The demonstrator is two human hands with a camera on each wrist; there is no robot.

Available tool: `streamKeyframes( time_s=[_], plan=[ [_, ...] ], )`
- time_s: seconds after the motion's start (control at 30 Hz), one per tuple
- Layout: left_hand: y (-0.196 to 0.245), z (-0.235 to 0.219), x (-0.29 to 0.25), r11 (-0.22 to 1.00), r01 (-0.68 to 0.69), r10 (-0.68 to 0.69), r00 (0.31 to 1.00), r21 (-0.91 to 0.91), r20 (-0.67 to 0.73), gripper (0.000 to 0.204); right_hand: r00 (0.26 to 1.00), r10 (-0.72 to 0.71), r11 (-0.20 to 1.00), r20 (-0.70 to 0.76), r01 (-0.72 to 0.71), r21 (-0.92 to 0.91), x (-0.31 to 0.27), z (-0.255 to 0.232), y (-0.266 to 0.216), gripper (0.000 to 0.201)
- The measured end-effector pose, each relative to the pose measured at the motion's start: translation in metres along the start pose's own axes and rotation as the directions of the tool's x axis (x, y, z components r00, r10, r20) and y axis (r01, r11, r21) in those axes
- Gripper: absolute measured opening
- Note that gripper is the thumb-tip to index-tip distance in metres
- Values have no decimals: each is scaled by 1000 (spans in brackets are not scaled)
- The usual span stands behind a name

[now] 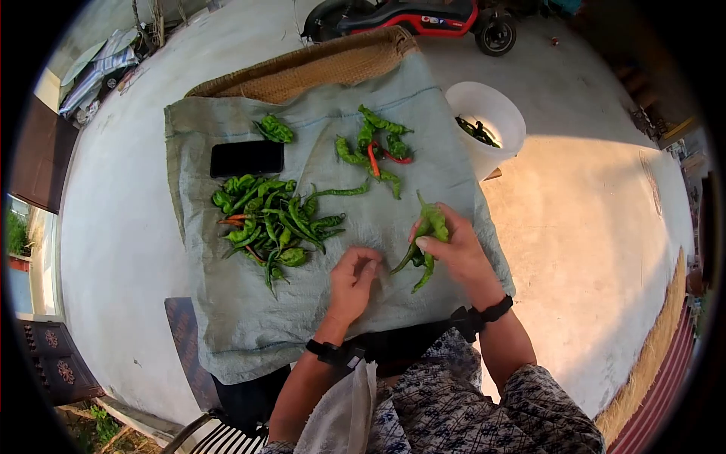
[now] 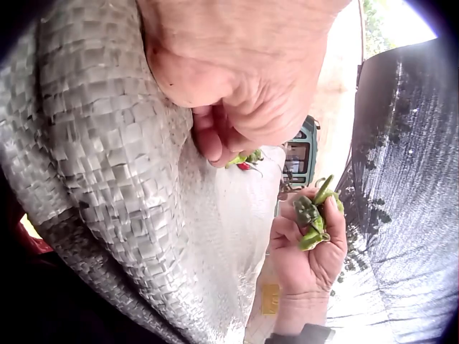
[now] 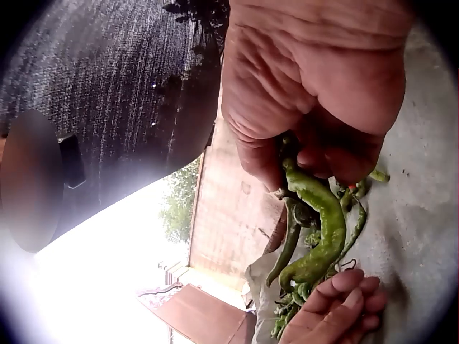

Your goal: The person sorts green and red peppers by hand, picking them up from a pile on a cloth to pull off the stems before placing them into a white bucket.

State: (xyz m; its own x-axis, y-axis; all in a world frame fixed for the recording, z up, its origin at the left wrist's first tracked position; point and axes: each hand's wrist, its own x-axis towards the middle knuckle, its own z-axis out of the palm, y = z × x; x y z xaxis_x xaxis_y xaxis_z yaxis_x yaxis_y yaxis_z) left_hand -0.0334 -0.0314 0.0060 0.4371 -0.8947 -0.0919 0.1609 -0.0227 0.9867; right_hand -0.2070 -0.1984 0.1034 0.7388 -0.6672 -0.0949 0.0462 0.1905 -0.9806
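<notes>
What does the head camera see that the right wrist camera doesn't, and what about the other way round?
Only the head view shows the black phone, white bucket and red scooter. Only the right wrist view shows a big white glare, probably sky, and the palm side of the right hand up close. Both show the left hand, green peppers in the right hand, and the grey sheet.

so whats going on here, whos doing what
A person's right hand holds a few green peppers over a grey-green woven sheet. The left hand, loosely curled nearby, holds nothing visible. A large, mostly green pile lies beside a black phone, a smaller group lies farther back, and a white bucket contains what look like more green peppers.
</notes>
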Motion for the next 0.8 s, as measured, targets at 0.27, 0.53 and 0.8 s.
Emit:
streamKeyframes(
  time_s=[0.27,0.53,0.8],
  plan=[
    [1,-1,1,1000,10,-10,1000,-16,-1,11,865,-329,891,-380,150,-430,48,-95,-95,29],
    [-2,-4,1,1000,11,-11,1000,0,21,11,727,-527,638,-440,-4,-770,132,-209,-125,48],
    [-2,-4,1,1000,24,-24,999,-12,36,10,844,-340,683,-414,-81,-726,129,-208,-104,58]
  ],
)
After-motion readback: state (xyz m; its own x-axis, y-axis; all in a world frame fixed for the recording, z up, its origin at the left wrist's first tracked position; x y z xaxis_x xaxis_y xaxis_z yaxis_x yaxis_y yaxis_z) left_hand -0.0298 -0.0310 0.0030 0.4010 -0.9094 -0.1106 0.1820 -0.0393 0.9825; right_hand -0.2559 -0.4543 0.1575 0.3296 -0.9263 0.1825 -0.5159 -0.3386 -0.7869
